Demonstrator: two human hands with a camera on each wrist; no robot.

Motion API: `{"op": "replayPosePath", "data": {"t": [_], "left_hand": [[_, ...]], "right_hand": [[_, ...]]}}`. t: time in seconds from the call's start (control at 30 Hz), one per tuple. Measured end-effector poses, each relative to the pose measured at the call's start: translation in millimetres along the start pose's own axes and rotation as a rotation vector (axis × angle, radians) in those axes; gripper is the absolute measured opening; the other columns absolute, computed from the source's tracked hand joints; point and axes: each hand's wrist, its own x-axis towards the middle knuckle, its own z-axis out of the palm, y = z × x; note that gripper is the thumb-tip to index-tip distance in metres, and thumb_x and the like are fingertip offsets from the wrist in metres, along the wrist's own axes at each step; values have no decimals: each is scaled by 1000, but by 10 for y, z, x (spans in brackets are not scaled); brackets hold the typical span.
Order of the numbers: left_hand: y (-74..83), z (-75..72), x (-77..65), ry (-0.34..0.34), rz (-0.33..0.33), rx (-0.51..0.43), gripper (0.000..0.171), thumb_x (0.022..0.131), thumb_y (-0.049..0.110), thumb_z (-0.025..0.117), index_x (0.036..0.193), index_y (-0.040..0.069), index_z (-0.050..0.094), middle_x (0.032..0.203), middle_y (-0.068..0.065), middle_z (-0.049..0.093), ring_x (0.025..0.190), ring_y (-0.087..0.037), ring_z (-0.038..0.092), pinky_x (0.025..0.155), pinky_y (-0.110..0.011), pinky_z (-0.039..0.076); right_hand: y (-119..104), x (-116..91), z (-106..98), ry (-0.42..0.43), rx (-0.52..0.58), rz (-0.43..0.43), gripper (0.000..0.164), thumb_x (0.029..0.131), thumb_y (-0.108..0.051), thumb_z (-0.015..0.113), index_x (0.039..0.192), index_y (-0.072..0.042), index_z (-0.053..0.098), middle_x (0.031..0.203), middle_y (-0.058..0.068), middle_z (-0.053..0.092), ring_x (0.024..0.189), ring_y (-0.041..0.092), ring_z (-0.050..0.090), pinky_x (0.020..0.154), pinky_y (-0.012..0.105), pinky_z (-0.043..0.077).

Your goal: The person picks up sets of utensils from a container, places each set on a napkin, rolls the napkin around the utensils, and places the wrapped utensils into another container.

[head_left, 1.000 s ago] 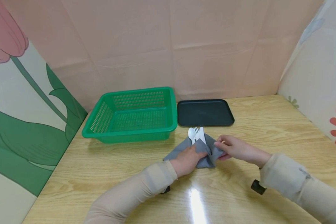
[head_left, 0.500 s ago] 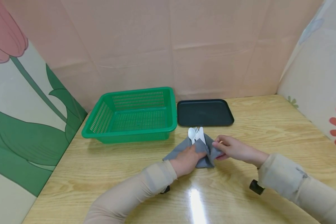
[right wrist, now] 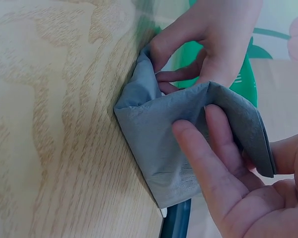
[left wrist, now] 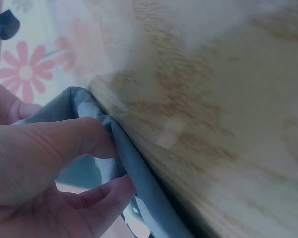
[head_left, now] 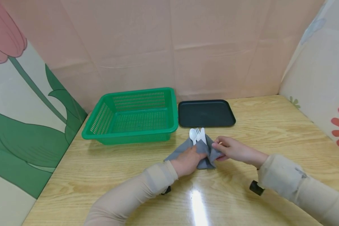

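Observation:
A grey napkin (head_left: 204, 163) lies partly folded on the table. A white spoon (head_left: 192, 134), a white fork (head_left: 198, 134) and a white knife (head_left: 203, 135) lie side by side in it, their upper ends sticking out towards the tray. My left hand (head_left: 187, 161) holds the folded part down over the handles, thumb and fingers gripping the cloth (left wrist: 139, 171) in the left wrist view. With thumb and fingers, my right hand (head_left: 234, 150) pinches the right-hand flap and lifts it off the table. In the right wrist view the raised flap (right wrist: 159, 134) hides most of the cutlery.
A green plastic basket (head_left: 130, 137) stands at the back left. Beside it, just beyond the cutlery tips, is a black tray (head_left: 207, 113). A pink covering (head_left: 214, 47) hangs behind the wooden table (head_left: 257, 125), and patterned panels flank both sides.
My right hand has moved slightly left, drawing the napkin's flap in towards the cutlery. My left hand has stayed almost still on the cloth.

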Motion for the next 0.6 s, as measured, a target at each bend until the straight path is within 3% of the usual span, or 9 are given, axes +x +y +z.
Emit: {"op": "replayPosePath", "data": {"t": [0.3,0.6], "left_hand": [[-24,-7,7,-3,21,30,50,89,7,57,135,26,49,130,-17,51,114,-27,54,87,-33,51],[-44,0,37,-24,7,7,53,88,12,63,137,26,48,128,-13,52,113,-22,53,85,-29,50]], "right_hand": [[-7,29,16,-4,-26,7,31,99,-27,43,102,4,46,105,20,57,95,21,65,77,34,56],[20,55,62,-8,-64,-43,28,100,-24,43,101,3,49,101,15,55,99,21,61,82,37,55]]}}
